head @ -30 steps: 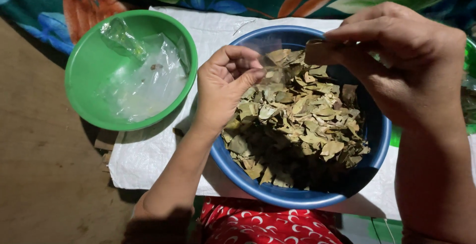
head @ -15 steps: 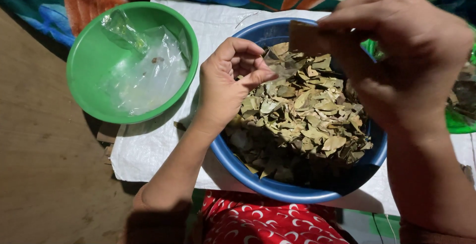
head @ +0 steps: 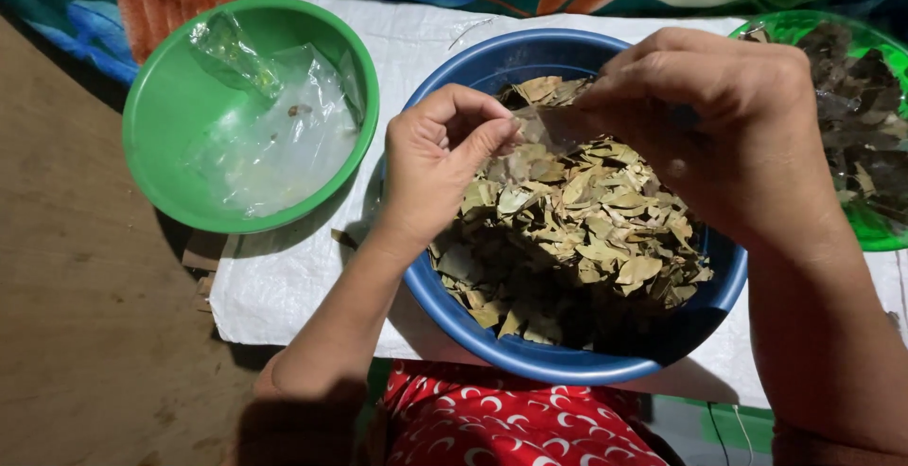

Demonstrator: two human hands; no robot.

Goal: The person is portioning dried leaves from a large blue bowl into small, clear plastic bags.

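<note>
Two hands over blue bowl [head: 567, 367] of dried leaves [head: 586, 229]: left hand [head: 435, 168] and right hand [head: 719, 121] both pinch a small clear bag [head: 530, 135], mouth held taut, seemingly for filling. Green bowl [head: 170, 135] holds spare bags.

The right hand [head: 719, 125] comes down and in from above the far rim of the blue bowl [head: 719, 277], and now meets the left hand [head: 440, 168] over the dried leaves [head: 586, 229]. The brown piece it held up a moment ago no longer shows; its fingers [head: 605, 83] now close on the small clear bag [head: 534, 135] beside the left thumb. With the hand lower, the second green bowl [head: 875, 225], right of the blue bowl, comes into view with dark leaves [head: 856, 106] inside.
</note>
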